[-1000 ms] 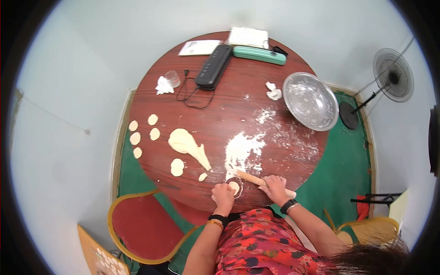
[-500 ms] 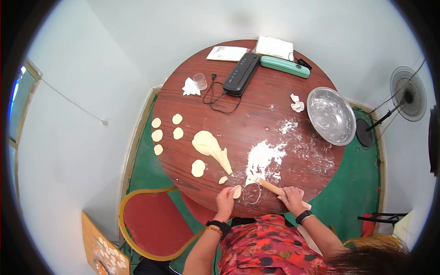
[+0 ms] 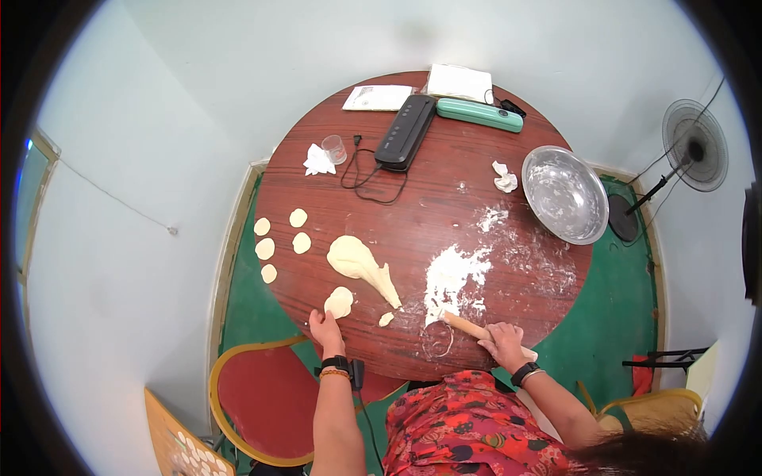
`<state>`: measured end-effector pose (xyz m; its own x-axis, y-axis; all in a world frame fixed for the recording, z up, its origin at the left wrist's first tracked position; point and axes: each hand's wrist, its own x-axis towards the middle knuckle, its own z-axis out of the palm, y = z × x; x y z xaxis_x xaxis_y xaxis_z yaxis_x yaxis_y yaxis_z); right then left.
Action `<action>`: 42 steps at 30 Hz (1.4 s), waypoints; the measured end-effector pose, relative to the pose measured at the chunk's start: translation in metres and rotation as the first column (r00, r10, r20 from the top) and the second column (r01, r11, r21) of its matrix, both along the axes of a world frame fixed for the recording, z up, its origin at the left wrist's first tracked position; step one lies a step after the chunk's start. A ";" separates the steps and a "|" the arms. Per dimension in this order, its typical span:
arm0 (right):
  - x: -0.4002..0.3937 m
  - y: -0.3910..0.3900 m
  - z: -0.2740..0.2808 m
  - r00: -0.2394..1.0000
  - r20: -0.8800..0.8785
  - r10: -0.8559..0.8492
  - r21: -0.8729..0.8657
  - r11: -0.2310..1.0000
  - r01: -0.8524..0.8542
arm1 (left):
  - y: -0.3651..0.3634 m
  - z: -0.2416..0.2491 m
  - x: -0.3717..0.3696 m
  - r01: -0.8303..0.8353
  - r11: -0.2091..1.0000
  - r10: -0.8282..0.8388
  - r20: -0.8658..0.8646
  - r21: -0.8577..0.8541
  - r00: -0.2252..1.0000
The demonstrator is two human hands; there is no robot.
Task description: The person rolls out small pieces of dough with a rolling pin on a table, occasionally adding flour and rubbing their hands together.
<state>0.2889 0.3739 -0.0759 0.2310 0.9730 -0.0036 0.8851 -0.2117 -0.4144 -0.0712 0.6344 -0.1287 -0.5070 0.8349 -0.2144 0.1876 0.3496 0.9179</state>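
Observation:
My left hand (image 3: 324, 327) is at the table's near left edge, its fingers closed on the lower edge of a flat dough disc (image 3: 339, 302), which appears to overlap another piece. My right hand (image 3: 505, 343) is wrapped round the wooden rolling pin (image 3: 467, 324), whose far end rests by the white flour (image 3: 456, 278). A long lump of dough (image 3: 357, 260) lies between the left disc and the flour, with a small dough scrap (image 3: 386, 320) below it. Beside the pin's tip is a clear ring-shaped item (image 3: 437, 339).
Several dough discs (image 3: 264, 249) lie at the table's left. A metal bowl (image 3: 565, 195) stands right. Farther back are a black device (image 3: 406, 132), a green device (image 3: 479, 114), a glass (image 3: 334, 149) and crumpled tissue (image 3: 505, 178). A red chair (image 3: 266, 404) stands near left.
My left hand has moved left with the small dough disc, from beside the ring to the disc at the left. The view has shifted slightly. My right hand remains on the rolling pin.

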 end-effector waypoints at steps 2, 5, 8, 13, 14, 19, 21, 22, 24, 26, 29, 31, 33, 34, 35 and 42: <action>-0.002 -0.001 -0.001 1.000 -0.009 -0.013 -0.002 1.000 0.013 | -0.015 0.005 0.009 -0.069 0.998 0.064 -0.372 0.000 0.926; -0.004 -0.003 -0.004 0.999 -0.026 -0.022 -0.008 1.000 0.022 | -0.041 0.013 0.020 0.167 0.982 -0.130 -0.322 0.088 0.938; -0.004 -0.004 -0.005 0.999 -0.029 -0.024 -0.013 1.000 0.024 | -0.061 0.008 0.038 0.476 0.870 -0.405 -0.368 0.127 0.837; -0.005 -0.002 -0.007 1.000 -0.025 -0.005 -0.013 1.000 0.004 | -0.077 0.030 0.074 0.713 0.699 -0.602 -0.495 0.052 0.626; -0.005 -0.001 -0.006 1.000 -0.025 -0.004 -0.017 1.000 0.003 | -0.077 0.032 0.076 0.743 0.669 -0.624 -0.524 0.026 0.580; -0.004 0.000 -0.004 1.000 -0.017 0.017 -0.023 1.000 -0.017 | -0.077 0.022 0.079 0.792 0.610 -0.674 -0.531 -0.007 0.514; -0.003 0.000 -0.001 0.999 -0.019 0.026 -0.031 0.999 -0.026 | -0.078 0.016 0.082 0.705 0.708 -0.672 -0.337 -0.033 0.659; -0.002 0.002 0.000 1.000 -0.013 0.025 -0.020 0.999 -0.025 | -0.079 0.015 0.084 0.659 0.750 -0.651 -0.236 -0.058 0.721; 0.000 0.003 0.002 1.000 -0.001 0.022 -0.001 1.000 -0.022 | -0.084 0.017 0.089 0.504 0.864 -0.466 0.360 -0.015 0.809; 0.004 0.006 -0.003 1.000 0.008 -0.014 0.032 0.999 0.014 | -0.088 0.023 0.096 0.400 0.916 -0.267 0.700 -0.030 0.663; 0.011 0.011 -0.005 0.999 0.007 -0.049 0.024 0.999 0.049 | -0.092 0.065 0.102 0.368 0.929 -0.151 0.872 -0.036 0.467; 0.015 0.013 -0.004 0.998 0.005 -0.062 0.022 0.998 0.062 | -0.089 0.070 0.098 0.385 0.920 -0.072 0.936 -0.070 0.344; 0.017 0.015 -0.004 0.997 0.002 -0.071 0.044 0.997 0.071 | -0.090 0.070 0.099 0.360 0.928 -0.005 0.959 -0.102 0.285; 0.018 0.015 -0.004 0.997 0.010 -0.071 0.042 0.997 0.071 | -0.090 0.070 0.099 0.347 0.930 0.029 0.967 -0.119 0.254; 0.019 0.015 -0.004 0.997 0.017 -0.072 0.041 0.997 0.072 | -0.092 0.070 0.101 0.375 0.923 -0.037 0.953 -0.083 0.302; 0.026 0.018 -0.004 0.996 0.022 -0.090 0.080 0.993 0.088 | -0.100 0.092 0.109 0.507 0.856 -0.201 0.841 -0.099 0.503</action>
<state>0.3151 0.3918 -0.0801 0.3159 0.9454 0.0797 0.8746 -0.2576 -0.4108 0.0376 0.5340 -0.0369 0.3184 0.7144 -0.6231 -0.3705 0.6988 0.6119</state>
